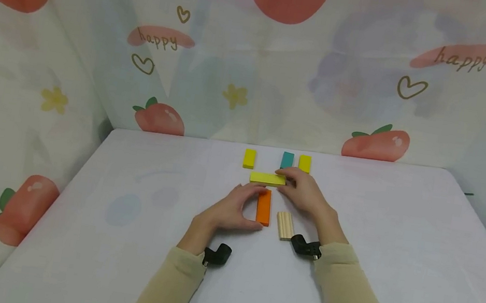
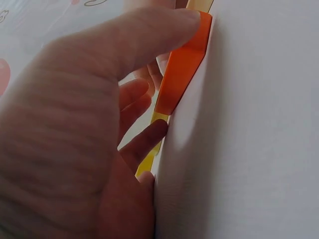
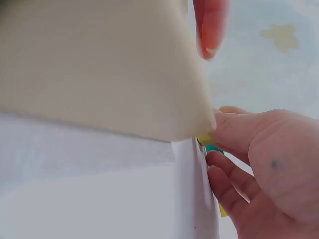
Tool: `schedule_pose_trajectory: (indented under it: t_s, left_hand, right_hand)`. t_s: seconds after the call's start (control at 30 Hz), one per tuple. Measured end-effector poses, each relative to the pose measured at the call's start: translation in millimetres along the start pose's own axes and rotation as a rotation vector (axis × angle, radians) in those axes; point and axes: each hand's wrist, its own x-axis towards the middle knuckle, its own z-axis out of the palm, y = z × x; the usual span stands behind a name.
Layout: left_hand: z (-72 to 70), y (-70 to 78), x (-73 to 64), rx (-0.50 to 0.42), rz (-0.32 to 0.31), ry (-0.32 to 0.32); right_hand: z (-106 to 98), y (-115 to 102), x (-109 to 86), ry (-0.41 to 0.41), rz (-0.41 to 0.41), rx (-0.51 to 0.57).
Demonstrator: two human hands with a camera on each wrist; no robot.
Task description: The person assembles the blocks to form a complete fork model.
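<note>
Pinching one orange block [image 1: 264,208] with left hand [image 1: 231,208], one of three yellow blocks [image 1: 265,178] with right hand [image 1: 307,191]

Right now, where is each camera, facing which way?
Head: on the head, facing forward and down over the table; left hand, right hand and sleeves show.
Left wrist: on that wrist, facing the orange block; the left hand looms close.
Right wrist: on that wrist, facing the right hand; its fingers show.
Head and left wrist share the orange block.

The head view is dim and evenly lit. In the left wrist view, soft shadow [image 2: 212,99] lies beside the fingers [image 2: 145,142].
</note>
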Motion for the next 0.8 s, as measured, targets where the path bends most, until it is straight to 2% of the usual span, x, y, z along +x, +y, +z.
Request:
schedule_pose_trajectory:
  t_s: [0.57, 0.8]
  left_hand:
    - [0.8, -2.5, -4.9, 0.029, 0.102, 0.033]
    - [2.6, -1.8, -4.3, 0.018, 0.103, 0.046]
  right_hand:
    - [1.2, 1.5, 0.7, -0.027, 0.028, -0.004]
    - [1.9, 2.2, -0.9, -0.009, 0.026, -0.026]
